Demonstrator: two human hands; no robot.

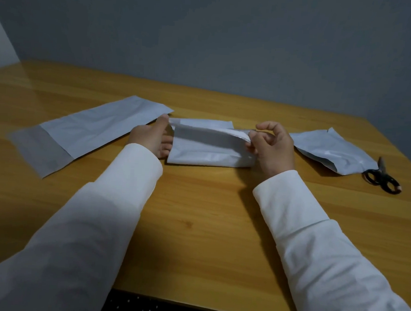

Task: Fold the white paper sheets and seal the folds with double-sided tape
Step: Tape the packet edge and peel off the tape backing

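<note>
1. Far left on my feed, a long flat white paper sheet (90,131) lies on the light wooden table (196,215), running diagonally, with a greyer, see-through band across its near end.
2. My left hand (151,137), in a white long sleeve (80,219), sits at the left end of the folded white paper sheet (209,148) in the middle of the table. Its fingers are curled round that end, the thumb up on the top edge near the long sheet's far corner.
3. The folded sheet rests on the table between both hands, its upper flap raised off the layer below.
4. My right hand (272,147) pinches the right end of that raised flap between thumb and fingertips, the index finger arched above it.
5. Right of that hand, a second folded white paper piece (332,153) lies slightly puffed on the table.
6. Just beside its near right corner lies a pair of black-handled scissors (382,178), blades pointing away from me. I cannot tell whether they touch the paper.
</note>
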